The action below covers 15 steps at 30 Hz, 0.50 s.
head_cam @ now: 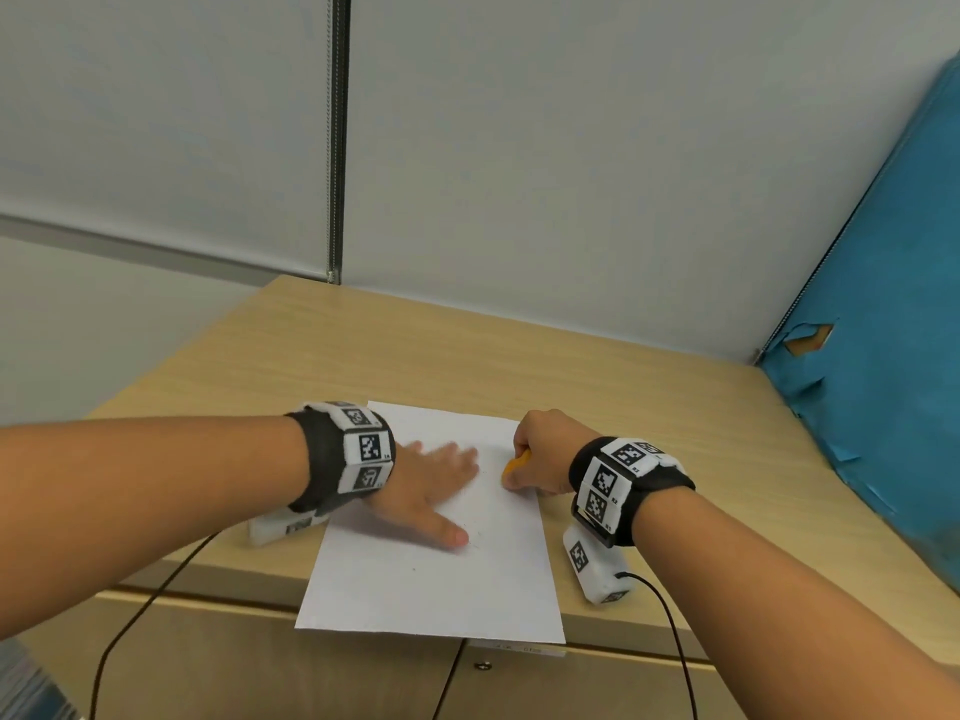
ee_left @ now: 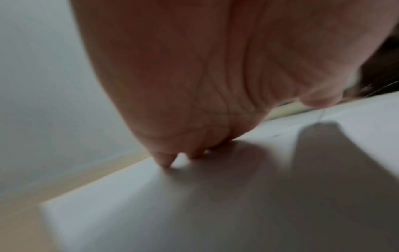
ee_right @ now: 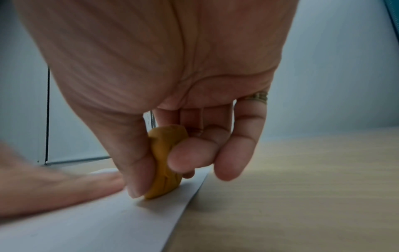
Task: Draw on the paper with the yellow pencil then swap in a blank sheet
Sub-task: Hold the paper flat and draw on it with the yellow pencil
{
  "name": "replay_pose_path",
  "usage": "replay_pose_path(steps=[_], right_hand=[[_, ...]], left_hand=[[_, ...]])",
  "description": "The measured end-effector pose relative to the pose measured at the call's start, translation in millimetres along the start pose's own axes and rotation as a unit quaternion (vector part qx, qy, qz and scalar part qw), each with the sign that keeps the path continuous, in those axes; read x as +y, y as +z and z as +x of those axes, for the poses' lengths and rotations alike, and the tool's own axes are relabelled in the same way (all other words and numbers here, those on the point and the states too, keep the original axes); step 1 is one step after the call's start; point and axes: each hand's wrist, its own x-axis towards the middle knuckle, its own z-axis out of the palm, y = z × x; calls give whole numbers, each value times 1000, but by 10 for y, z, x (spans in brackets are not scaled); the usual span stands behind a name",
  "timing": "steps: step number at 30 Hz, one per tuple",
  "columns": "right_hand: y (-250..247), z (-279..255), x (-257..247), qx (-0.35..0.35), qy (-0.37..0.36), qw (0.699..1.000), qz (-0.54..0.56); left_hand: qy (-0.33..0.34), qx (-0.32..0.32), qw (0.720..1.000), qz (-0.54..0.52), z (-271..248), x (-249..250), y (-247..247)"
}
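A white sheet of paper [head_cam: 441, 563] lies on the wooden desk [head_cam: 649, 407], its near edge hanging over the front. My left hand [head_cam: 436, 485] lies flat on the sheet's upper left part, fingers straight and spread, pressing it down; in the left wrist view the left hand [ee_left: 183, 110] touches the paper [ee_left: 194, 213] with its fingertips. My right hand [head_cam: 540, 454] pinches the short yellow pencil [head_cam: 517, 462] at the sheet's right edge. From the right wrist, the yellow pencil [ee_right: 165, 163] sits between thumb and fingers of the right hand [ee_right: 162, 170], its tip down on the paper [ee_right: 97, 221].
A second sheet's edge [head_cam: 524, 649] shows under the top sheet at the desk's front. A blue partition [head_cam: 883, 356] with torn covering bounds the right side, grey wall panels [head_cam: 519, 174] stand behind. Black cables [head_cam: 135, 626] hang down the cabinet front.
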Motion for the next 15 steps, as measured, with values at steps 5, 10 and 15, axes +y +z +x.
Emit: replay_pose_path(steps=[5,10,15], right_hand=[[6,0,8,0,-2,1000,-4],[-11,-1,-8,-8,-1,1000,-8],[-36,-4,-29,-8,2,1000,-18]], left_hand=[[98,-64,989,-93,-193,91,-97],[-130,65,986,-77,-112,-385,-171],[-117,34,992,-45,-21,-468,106]])
